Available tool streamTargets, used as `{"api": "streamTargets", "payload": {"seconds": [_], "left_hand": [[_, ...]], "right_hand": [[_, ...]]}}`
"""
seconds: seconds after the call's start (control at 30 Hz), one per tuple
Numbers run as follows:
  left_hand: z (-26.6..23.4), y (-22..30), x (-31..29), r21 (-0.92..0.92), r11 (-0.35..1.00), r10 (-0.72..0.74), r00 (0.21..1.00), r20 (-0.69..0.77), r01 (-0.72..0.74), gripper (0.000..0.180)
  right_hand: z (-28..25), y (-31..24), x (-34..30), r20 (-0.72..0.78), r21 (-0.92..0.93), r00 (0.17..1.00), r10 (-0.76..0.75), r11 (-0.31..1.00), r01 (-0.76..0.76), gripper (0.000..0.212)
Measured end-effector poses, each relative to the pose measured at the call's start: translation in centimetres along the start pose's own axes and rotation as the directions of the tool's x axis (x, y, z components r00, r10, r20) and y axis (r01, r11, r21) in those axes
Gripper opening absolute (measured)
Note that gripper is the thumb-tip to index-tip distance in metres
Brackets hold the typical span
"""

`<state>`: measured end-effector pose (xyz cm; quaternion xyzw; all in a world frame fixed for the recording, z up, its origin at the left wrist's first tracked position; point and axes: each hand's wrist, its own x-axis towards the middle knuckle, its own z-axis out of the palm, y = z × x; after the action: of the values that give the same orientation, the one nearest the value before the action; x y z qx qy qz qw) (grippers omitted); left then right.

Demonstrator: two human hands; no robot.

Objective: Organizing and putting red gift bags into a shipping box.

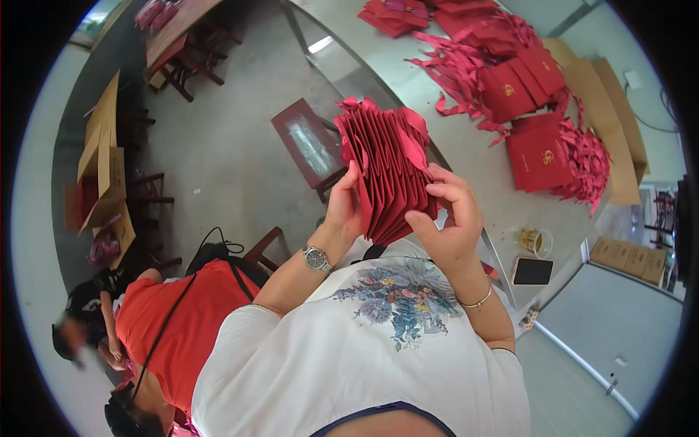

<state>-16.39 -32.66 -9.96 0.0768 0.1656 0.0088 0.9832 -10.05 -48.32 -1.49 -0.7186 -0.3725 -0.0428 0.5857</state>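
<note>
Between my two hands, in front of my chest, is a thick stack of flat red paper gift bags with shiny pinkish-red ribbons along its top. My left hand grips the stack's left side, its thumb pointing up along the outermost bag. On the opposite side, my right hand has curled fingers and a thumb against the edges and a hanging ribbon. The bags fan slightly apart toward me. More red bags with gold emblems and bunched ribbons lie in piles on the table at right.
The grey table carries a phone and a clear cup of yellowish liquid. A cardboard box stands behind the piles. Ahead is a dark red stool. A person in red is close at my left, near an open carton.
</note>
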Motion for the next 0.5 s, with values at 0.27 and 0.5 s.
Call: {"api": "streamTargets", "payload": {"seconds": [0.27, 0.5], "left_hand": [[-2.5, 8.2, -4.5, -0.023, 0.988, 0.148, 0.988, -0.052, -0.150, 0.053], [-3.5, 14.2, -7.7, -0.117, 0.980, 0.169, 0.984, 0.050, -0.163, 0.053]], "right_hand": [[8.9, -3.2, 1.8, 0.113, 0.004, 0.993, -0.032, 0.999, 0.032, 0.032], [15.3, -6.1, 4.1, 0.328, -0.110, 0.906, -0.266, 0.942, 0.317, 0.035]]}}
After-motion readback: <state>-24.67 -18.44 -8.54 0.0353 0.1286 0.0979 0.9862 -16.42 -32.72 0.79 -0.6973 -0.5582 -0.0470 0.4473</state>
